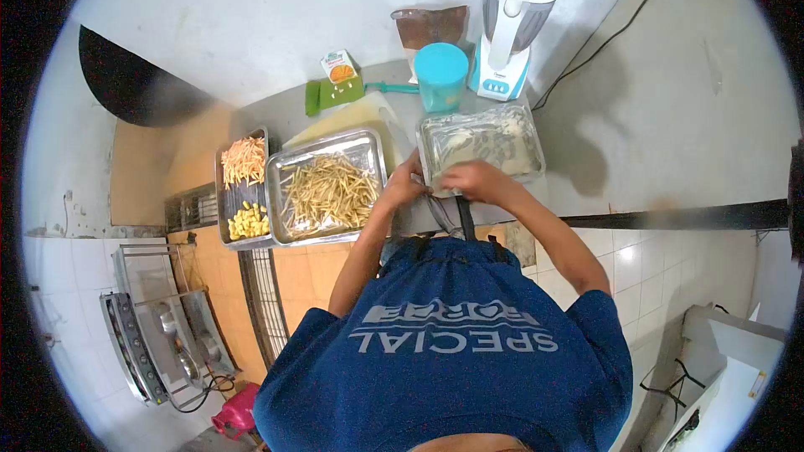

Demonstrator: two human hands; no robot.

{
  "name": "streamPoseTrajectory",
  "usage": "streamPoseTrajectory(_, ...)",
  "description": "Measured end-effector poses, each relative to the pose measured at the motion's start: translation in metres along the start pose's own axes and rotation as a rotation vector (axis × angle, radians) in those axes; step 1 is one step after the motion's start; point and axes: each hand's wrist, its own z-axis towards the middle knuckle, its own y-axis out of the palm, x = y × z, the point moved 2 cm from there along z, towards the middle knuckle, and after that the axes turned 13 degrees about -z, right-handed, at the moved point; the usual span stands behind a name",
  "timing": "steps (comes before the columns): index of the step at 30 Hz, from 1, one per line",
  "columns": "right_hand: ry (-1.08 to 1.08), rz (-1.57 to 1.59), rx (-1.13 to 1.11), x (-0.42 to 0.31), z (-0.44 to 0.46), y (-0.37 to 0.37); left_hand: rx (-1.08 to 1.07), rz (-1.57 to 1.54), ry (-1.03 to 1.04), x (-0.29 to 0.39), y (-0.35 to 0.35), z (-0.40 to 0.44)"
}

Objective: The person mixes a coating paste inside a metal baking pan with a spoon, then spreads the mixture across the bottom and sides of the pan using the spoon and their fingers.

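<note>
A clear-looking tray holding white flour-like powder sits in front of me, slightly right of centre. My left hand is closed at the tray's near left corner, its fingers along the rim. Over the near left part of the same tray, my right hand is curled with its fingertips together and low; whatever is between them is hidden. Left of my hands, a metal tray bears a heap of thin pale-brown strips. A darker tray beyond it holds orange strips and yellow chunks.
Behind the trays stand a white blender, a turquoise lidded tub, a brown packet and a green packet. A pale board lies partly under the metal tray. A stove and pink gas cylinder are lower left.
</note>
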Motion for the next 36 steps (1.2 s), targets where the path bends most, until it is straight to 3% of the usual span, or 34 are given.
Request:
streamPoseTrajectory(5,0.334,0.09,0.275,0.05,0.011,0.007,-0.008,0.067,0.016,0.0,0.002,-0.003)
streamPoseTrajectory(7,0.53,0.443,0.23,0.065,0.023,0.01,0.021,0.034,-0.023,-0.006,0.002,0.0)
streamPoseTrajectory(11,0.552,0.423,0.242,0.082,0.045,0.013,0.057,0.084,-0.041,0.004,0.005,-0.003)
streamPoseTrajectory(14,0.697,0.606,0.078,0.085,0.052,0.02,0.037,0.087,-0.048,0.002,0.004,-0.004)
streamPoseTrajectory(17,0.656,0.748,0.208,0.07,0.041,0.027,0.075,0.18,0.017,0.002,0.004,-0.004)
streamPoseTrajectory(19,0.806,0.643,0.269,0.051,0.022,0.023,0.077,0.194,-0.016,0.014,0.005,-0.009)
streamPoseTrajectory(23,0.903,0.438,0.182,0.023,-0.015,0.005,0.065,0.177,-0.056,0.006,0.011,-0.007)
streamPoseTrajectory(25,1.257,0.773,-0.011,0.015,-0.03,0.011,0.075,0.152,-0.088,0.013,0.017,-0.012)
streamPoseTrajectory(26,1.278,0.783,-0.011,0.013,-0.037,0.024,0.088,0.144,-0.096,0.016,0.02,-0.014)
streamPoseTrajectory(28,1.143,0.436,0.198,0.012,-0.047,0.043,0.082,0.137,-0.114,0.017,0.026,-0.016)
streamPoseTrajectory(29,1.162,0.439,0.195,0.011,-0.053,0.048,0.091,0.098,-0.125,0.012,0.027,-0.016)
streamPoseTrajectory(32,1.294,0.524,0.055,0.006,-0.047,0.044,0.111,0.049,-0.173,0.002,0.03,-0.019)
streamPoseTrajectory(34,1.29,0.155,-0.063,0.002,-0.04,0.041,0.125,0.037,-0.141,-0.003,0.03,-0.02)
streamPoseTrajectory(36,1.313,0.131,-0.151,-0.005,-0.03,0.034,0.128,0.022,-0.143,-0.005,0.031,-0.022)
